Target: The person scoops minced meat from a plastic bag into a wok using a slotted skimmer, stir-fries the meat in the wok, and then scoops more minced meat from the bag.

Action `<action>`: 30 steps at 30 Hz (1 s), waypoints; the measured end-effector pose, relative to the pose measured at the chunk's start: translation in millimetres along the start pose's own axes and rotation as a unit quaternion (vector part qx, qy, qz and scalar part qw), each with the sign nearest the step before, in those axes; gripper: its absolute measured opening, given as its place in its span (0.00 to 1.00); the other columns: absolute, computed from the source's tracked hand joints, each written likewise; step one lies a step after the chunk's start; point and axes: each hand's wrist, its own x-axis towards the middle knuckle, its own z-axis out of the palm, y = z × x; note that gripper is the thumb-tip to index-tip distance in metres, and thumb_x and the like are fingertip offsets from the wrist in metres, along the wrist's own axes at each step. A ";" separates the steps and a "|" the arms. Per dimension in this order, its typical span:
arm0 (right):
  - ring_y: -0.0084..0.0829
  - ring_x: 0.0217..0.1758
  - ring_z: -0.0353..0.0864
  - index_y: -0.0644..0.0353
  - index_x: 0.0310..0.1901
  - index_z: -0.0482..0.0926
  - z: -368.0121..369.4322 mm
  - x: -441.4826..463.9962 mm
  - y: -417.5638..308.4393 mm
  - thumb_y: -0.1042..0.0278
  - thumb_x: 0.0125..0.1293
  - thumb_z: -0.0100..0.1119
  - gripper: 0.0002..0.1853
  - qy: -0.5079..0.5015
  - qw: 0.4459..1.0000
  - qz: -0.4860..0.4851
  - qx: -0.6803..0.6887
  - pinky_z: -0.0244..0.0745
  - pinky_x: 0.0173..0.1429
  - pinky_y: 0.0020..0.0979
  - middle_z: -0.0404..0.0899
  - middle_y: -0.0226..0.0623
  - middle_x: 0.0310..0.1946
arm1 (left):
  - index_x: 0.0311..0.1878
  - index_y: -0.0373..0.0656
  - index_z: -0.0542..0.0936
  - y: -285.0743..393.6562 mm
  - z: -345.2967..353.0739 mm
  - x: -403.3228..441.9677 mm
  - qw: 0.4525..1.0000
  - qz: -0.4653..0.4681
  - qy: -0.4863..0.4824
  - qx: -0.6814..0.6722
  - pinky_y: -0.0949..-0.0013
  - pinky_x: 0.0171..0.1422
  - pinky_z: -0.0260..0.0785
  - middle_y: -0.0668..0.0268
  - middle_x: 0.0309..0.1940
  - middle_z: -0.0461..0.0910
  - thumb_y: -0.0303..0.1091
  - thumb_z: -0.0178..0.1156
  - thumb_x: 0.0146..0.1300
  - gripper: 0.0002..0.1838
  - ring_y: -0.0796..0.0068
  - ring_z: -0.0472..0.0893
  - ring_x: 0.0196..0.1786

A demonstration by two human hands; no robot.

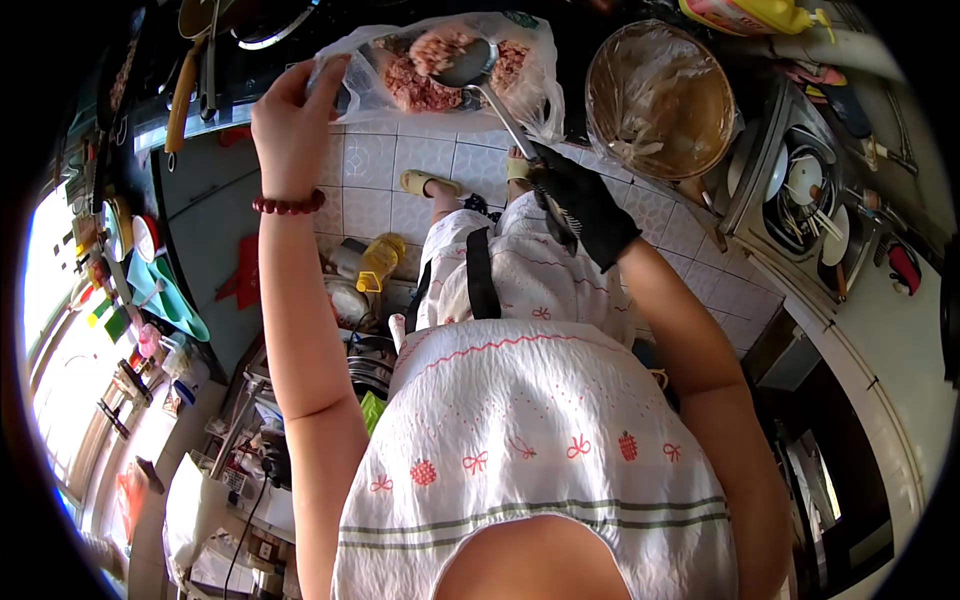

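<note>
A clear plastic bag [365, 72] with pinkish minced meat [415, 92] in it lies on the dark counter at the top. My bare left hand [299, 108], a red bead bracelet at its wrist, pinches the bag's left edge. In a black glove, my right hand [580, 205] is wrapped round the handle of a metal ladle [510, 122]. The ladle's bowl is over the bag's middle, with some minced meat at its left side. Right of the bag stands a round brown basin [660, 100] with clear plastic film over it.
A wooden-handled pan [183, 100] is at the upper left. A yellow bottle [755, 15] stands at the upper right, above a sink [745, 205] holding bowls and utensils. An oil bottle [380, 262] is low beside my legs. Shelves and a bright window [50, 330] are at left.
</note>
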 end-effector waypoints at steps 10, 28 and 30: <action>0.17 0.13 0.63 0.56 0.46 0.73 -11.4 4.7 5.8 0.59 0.67 0.49 0.12 -0.007 0.997 0.036 -0.071 0.59 0.18 0.22 0.66 0.26 0.20 | 0.52 0.35 0.77 4.7 10.0 -16.4 0.994 -0.005 -0.017 -0.110 0.82 0.27 0.59 0.75 0.19 0.68 0.33 0.59 0.64 0.16 0.90 0.66 0.22; 0.51 0.40 0.78 0.66 0.36 0.76 32.7 82.7 -47.1 0.59 0.58 0.45 0.17 -0.117 0.788 -0.156 -0.584 0.72 0.44 0.43 0.78 0.56 0.33 | 0.54 0.37 0.75 7.6 2.8 -3.4 0.989 0.058 -0.125 -0.060 0.80 0.31 0.63 0.73 0.23 0.71 0.34 0.53 0.67 0.16 0.87 0.68 0.26; 0.47 0.38 0.79 0.64 0.35 0.78 37.9 89.7 -39.7 0.58 0.60 0.47 0.17 -0.088 0.810 -0.132 -0.564 0.73 0.43 0.41 0.79 0.52 0.32 | 0.54 0.36 0.76 7.5 5.1 -3.5 0.989 0.058 -0.122 -0.051 0.79 0.31 0.64 0.73 0.24 0.72 0.33 0.54 0.66 0.16 0.87 0.68 0.26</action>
